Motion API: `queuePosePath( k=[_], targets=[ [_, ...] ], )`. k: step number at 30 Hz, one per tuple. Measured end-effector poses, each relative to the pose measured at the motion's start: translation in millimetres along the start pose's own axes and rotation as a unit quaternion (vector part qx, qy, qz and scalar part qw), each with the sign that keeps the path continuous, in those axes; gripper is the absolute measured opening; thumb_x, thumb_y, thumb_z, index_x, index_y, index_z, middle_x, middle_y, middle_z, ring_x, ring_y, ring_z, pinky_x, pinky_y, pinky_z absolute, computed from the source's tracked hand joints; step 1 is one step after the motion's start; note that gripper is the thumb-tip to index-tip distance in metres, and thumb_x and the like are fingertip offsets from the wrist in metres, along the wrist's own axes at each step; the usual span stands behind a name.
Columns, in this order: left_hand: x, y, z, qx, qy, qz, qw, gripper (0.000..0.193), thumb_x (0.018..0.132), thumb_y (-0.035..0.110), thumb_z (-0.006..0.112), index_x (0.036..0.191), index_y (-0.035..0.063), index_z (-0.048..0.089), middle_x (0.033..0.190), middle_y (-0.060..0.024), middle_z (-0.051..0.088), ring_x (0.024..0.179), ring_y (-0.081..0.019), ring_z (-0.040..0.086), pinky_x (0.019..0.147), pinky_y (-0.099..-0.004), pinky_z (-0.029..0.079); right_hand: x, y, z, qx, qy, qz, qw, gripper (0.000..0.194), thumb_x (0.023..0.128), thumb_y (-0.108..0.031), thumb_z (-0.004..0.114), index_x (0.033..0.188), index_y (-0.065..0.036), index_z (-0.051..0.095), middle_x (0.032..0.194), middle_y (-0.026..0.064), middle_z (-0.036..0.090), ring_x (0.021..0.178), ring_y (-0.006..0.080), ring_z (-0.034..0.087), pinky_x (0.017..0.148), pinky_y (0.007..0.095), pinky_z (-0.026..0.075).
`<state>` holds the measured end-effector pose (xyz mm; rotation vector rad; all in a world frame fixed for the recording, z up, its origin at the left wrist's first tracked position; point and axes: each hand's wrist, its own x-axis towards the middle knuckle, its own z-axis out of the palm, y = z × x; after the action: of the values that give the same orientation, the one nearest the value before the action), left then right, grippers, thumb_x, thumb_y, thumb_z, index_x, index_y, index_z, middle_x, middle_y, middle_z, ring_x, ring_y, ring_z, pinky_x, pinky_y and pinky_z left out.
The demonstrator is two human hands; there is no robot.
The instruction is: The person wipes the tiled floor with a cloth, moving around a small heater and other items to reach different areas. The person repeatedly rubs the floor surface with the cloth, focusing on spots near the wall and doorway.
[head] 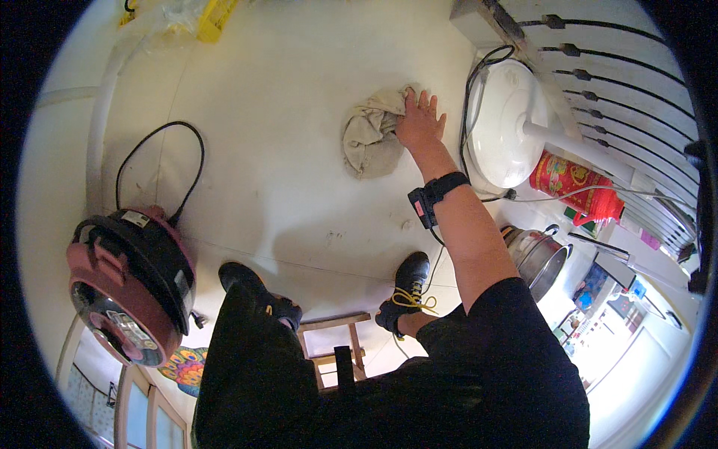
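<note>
My right hand [420,120] rests palm down at the right edge of a crumpled beige cloth [370,140] on the pale floor [291,140]. Its fingers are spread and reach past the cloth onto the floor, while the thumb is hidden. Folds bunch up in the middle of the cloth, and its lower part lies flatter. A black strap with a small device [429,202] is around my right wrist, with a thin cable running down from it. My left hand is out of view.
At left stands a pink and black electric cooker [134,280] with a looped cord [193,134]. On the right are a round white stand base [502,123], a red thermos flask [578,182], metal pots [535,258] and a barred railing [594,92]. A wooden stool [359,342] is behind my shoes.
</note>
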<state>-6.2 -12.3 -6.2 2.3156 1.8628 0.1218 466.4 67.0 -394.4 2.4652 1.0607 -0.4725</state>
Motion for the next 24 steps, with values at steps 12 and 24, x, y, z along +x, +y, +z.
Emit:
queuePosePath(
  k=[12,24],
  targets=[
    [0,2,5,-0.005,0.012,0.006,1.000,0.030,0.089,0.031,0.056,0.094,0.0029,0.065,0.113,-0.0242,0.060,0.110,-0.0404,0.049,0.098,-0.0545,0.034,-17,-5,-1,0.024,-0.081,0.000,0.996,0.066,0.093,-0.036,0.047,0.149,-0.017,0.018,0.155,0.0135,0.015,0.143,0.0349,0.013,0.111,0.0558,0.020],
    [16,15,19,0.000,-0.006,0.012,1.000,0.029,0.088,0.031,0.057,0.094,0.0030,0.064,0.113,-0.0241,0.059,0.110,-0.0402,0.049,0.098,-0.0538,0.035,104,62,86,0.277,0.261,0.114,0.918,0.069,0.082,-0.021,0.054,0.145,-0.007,0.029,0.147,0.0292,0.023,0.137,0.0456,0.018,0.113,0.0500,0.019]
  ],
)
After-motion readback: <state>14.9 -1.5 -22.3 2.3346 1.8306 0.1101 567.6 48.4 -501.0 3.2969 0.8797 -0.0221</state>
